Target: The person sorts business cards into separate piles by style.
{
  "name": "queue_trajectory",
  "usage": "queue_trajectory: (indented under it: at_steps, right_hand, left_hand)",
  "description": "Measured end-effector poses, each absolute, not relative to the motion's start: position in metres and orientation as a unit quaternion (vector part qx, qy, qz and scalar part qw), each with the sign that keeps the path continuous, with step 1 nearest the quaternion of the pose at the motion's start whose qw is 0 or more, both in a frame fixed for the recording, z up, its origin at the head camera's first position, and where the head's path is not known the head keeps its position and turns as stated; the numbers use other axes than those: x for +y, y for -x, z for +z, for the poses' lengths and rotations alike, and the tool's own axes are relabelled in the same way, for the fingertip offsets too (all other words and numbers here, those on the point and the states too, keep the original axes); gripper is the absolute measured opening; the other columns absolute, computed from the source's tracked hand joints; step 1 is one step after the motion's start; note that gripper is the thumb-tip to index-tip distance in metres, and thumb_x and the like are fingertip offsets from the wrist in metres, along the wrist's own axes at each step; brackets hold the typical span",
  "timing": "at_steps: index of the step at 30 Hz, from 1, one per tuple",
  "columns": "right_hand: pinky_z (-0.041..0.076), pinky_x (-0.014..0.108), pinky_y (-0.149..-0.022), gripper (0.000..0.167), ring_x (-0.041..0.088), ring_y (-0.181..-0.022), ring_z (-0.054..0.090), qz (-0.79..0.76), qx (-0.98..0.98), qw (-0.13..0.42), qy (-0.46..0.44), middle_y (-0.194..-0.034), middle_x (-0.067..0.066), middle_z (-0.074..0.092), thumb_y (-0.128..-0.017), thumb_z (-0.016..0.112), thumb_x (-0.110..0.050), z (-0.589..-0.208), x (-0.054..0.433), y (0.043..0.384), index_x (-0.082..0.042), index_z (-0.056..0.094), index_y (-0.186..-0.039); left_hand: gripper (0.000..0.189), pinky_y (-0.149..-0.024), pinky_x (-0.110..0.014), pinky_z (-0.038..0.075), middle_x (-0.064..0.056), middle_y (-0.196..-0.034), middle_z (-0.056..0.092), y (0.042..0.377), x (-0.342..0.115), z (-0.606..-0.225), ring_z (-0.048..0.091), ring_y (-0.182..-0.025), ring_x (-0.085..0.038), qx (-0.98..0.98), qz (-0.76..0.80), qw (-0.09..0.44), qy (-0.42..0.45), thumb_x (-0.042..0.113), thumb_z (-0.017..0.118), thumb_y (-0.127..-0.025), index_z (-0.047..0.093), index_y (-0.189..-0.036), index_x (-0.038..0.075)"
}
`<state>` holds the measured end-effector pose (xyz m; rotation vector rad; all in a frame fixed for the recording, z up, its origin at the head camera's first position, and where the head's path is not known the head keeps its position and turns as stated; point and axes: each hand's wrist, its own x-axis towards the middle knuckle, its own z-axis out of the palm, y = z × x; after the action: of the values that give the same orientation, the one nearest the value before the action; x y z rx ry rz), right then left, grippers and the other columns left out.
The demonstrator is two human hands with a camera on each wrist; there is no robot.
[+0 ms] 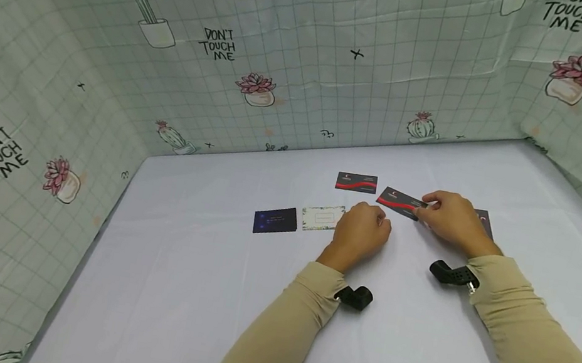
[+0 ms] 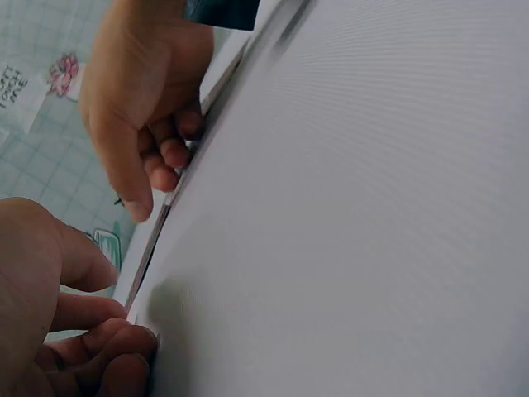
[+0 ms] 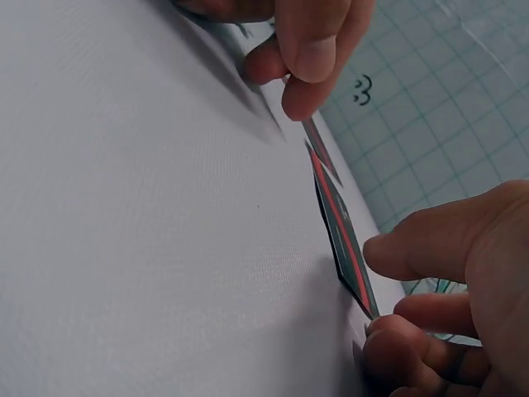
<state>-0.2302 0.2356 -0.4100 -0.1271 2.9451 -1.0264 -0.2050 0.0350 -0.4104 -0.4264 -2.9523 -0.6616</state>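
My right hand point(image 1: 450, 219) is at the near right end of a black business card point(image 1: 399, 202) with a red wavy stripe. Its fingertips meet that card's end, which they partly hide in the right wrist view. The card lies at a slant on the white table. My left hand point(image 1: 361, 234) hangs loosely curled with nothing visible in it. It covers the right edge of a white business card point(image 1: 321, 218) with a leafy border; whether it touches that card I cannot tell.
A matching black-and-red card point(image 1: 356, 182) lies behind, and another dark card point(image 1: 483, 221) is partly hidden by my right hand. A dark blue card point(image 1: 276, 220) lies left of the white one. Patterned cloth walls point(image 1: 311, 51) border the white table point(image 1: 182, 291).
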Motion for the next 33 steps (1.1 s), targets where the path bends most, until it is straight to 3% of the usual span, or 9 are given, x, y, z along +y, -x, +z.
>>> queue_trajectory:
  at_steps: [7, 15, 20, 25, 33]
  right_hand:
    - [0.042, 0.039, -0.069, 0.056, 0.031, -0.086, 0.058, -0.31, 0.95, 0.015, 0.042, -0.099, 0.018, 0.067, -0.091, 0.07, -0.034, -0.415, 0.234, 0.23, 0.007, 0.06, -0.129]
    - [0.04, 0.04, -0.068, 0.055, 0.03, -0.082, 0.056, -0.295, 0.954, -0.002, 0.048, -0.088, 0.012, 0.064, -0.089, 0.072, -0.032, -0.415, 0.229, 0.229, 0.007, 0.062, -0.126]
    - [0.041, 0.039, -0.07, 0.054, 0.03, -0.082, 0.056, -0.297, 0.953, 0.004, 0.058, -0.086, 0.011, 0.063, -0.089, 0.072, -0.029, -0.415, 0.227, 0.229, 0.008, 0.061, -0.127]
    - [0.04, 0.04, -0.071, 0.054, 0.03, -0.082, 0.056, -0.294, 0.954, 0.003, 0.058, -0.087, 0.012, 0.063, -0.089, 0.072, -0.028, -0.413, 0.228, 0.228, 0.01, 0.059, -0.126]
    - [0.04, 0.038, -0.069, 0.057, 0.029, -0.082, 0.056, -0.305, 0.951, 0.016, 0.045, -0.091, 0.015, 0.063, -0.089, 0.072, -0.029, -0.413, 0.235, 0.228, 0.011, 0.057, -0.127]
  left_hand:
    - [0.033, -0.078, -0.035, 0.051, -0.004, -0.111, 0.068, 0.218, 0.044, -0.412, 0.065, -0.098, -0.018, -0.973, -0.212, 0.005, 0.095, 0.029, 0.058, -0.096, 0.073, -0.12, 0.011]
    - [0.023, -0.06, -0.034, 0.046, -0.003, -0.085, 0.068, 0.224, 0.047, -0.408, 0.058, -0.069, -0.016, -0.971, -0.226, -0.022, 0.069, 0.029, 0.058, -0.095, 0.071, -0.093, 0.01]
    - [0.024, -0.061, -0.034, 0.046, -0.002, -0.082, 0.066, 0.226, 0.048, -0.407, 0.057, -0.069, -0.017, -0.971, -0.232, -0.039, 0.047, 0.031, 0.06, -0.094, 0.071, -0.095, 0.01]
    - [0.022, -0.062, -0.035, 0.046, 0.0, -0.079, 0.065, 0.228, 0.05, -0.407, 0.058, -0.069, -0.017, -0.97, -0.237, -0.043, 0.044, 0.032, 0.06, -0.093, 0.069, -0.087, 0.012]
    - [0.039, -0.078, -0.036, 0.05, -0.003, -0.11, 0.071, 0.228, 0.053, -0.41, 0.063, -0.089, -0.016, -0.962, -0.271, -0.036, 0.026, 0.033, 0.062, -0.094, 0.066, -0.126, 0.012]
